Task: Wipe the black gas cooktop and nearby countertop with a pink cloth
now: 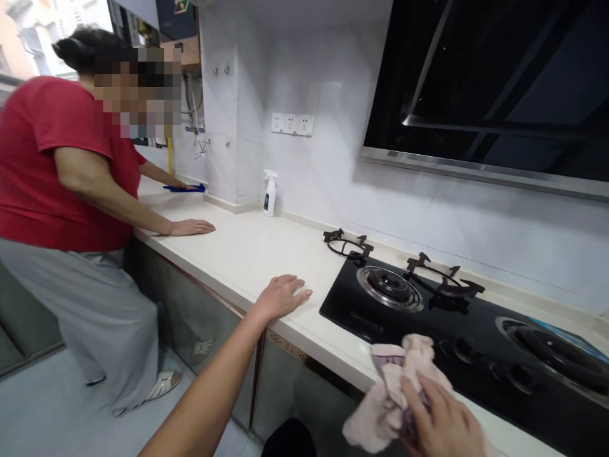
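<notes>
My left hand (pixel 281 297) rests on the white countertop (pixel 238 247) near its front edge, fingers spread and nothing held. In my right hand (pixel 440 416) is a crumpled pale pink cloth (pixel 397 381), gripped at the front edge of the black gas stove (pixel 366 324). Part of the cloth hangs over the counter's edge, and part lies against the stove's front. The left burner (pixel 390 289) and the control knobs (pixel 466 349) are just beyond the cloth.
Two black pan supports (pixel 349 244) stand off the burners at the back. A white spray bottle (pixel 269 193) is by the wall. At left, a person in a red shirt (pixel 71 165) leans over the counter with a blue cloth (pixel 190 188). A range hood (pixel 485 95) overhangs the stove.
</notes>
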